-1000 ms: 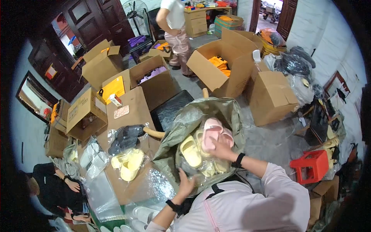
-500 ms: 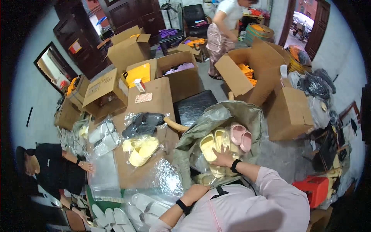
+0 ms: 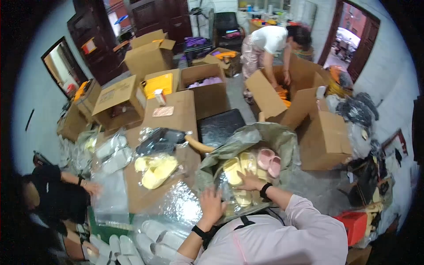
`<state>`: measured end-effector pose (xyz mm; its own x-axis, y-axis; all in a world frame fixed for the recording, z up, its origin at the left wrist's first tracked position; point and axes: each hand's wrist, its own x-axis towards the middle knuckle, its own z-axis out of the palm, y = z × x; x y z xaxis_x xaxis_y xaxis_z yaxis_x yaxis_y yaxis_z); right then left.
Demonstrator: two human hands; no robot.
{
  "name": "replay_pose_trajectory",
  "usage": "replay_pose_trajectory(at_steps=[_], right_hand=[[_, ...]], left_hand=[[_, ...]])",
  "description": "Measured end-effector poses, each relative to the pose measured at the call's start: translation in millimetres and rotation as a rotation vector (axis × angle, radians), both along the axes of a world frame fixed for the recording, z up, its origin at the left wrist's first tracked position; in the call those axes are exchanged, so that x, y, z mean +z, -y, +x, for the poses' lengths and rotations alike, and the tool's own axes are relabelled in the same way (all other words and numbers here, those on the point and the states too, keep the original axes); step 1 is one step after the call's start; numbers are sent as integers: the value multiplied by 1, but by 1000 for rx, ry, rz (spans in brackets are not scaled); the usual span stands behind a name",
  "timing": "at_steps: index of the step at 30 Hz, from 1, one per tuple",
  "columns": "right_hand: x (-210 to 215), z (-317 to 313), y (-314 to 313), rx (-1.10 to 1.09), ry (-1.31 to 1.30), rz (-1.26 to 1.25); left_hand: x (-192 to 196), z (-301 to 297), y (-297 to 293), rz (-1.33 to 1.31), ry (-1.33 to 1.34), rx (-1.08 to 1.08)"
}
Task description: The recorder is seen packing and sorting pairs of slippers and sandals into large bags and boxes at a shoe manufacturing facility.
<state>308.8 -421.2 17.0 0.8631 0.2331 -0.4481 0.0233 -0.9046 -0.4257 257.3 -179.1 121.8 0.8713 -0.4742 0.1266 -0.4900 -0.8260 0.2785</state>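
My right hand (image 3: pixel 251 181) lies with fingers spread on yellow slippers (image 3: pixel 231 171) inside a grey-green woven sack (image 3: pixel 289 143). Pink slippers (image 3: pixel 268 162) rest in the same sack, beyond that hand. At the sack's left rim, by the table edge, is my left hand (image 3: pixel 212 206), fingers apart and nothing gripped; whether it touches the sack or the plastic below cannot be told. On the table to its left lie bagged yellow slippers (image 3: pixel 157 171), bagged dark slippers (image 3: pixel 160 141) and bagged white slippers (image 3: pixel 117 154). More white slippers (image 3: pixel 161 236) in transparent plastic lie nearest me.
A person in black (image 3: pixel 55 198) works at the left of the table; another in a white top (image 3: pixel 267 42) bends over an open carton (image 3: pixel 269 99) holding orange items. Cartons (image 3: pixel 205 99) stand behind the table. A black chair seat (image 3: pixel 221 126) and a red stool (image 3: pixel 351 227) stand nearby.
My left hand has risen from the sack's near edge toward its left rim, fingers spreading. My right hand stays on the yellow slippers. The person in white has bent into the carton.
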Motion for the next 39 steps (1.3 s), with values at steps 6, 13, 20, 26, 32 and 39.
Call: replay_pose_trajectory(at_steps=[6, 13, 20, 26, 32, 39], right_hand=[[39, -15, 46, -450, 428, 39], [41, -58, 131, -1291, 372, -530], [-12, -75, 168, -1117, 46, -67], [90, -78, 147, -1007, 169, 532], [87, -126, 148, -1266, 280, 908], [105, -132, 144, -1168, 265, 757]], left_hand=[[-48, 21, 9, -55, -204, 358], [-61, 27, -9, -198, -370, 468], [-68, 36, -27, -80, -423, 529], [-81, 30, -79, -193, -246, 644], [-74, 22, -83, -342, -312, 664], [-65, 36, -64, -217, -207, 560]])
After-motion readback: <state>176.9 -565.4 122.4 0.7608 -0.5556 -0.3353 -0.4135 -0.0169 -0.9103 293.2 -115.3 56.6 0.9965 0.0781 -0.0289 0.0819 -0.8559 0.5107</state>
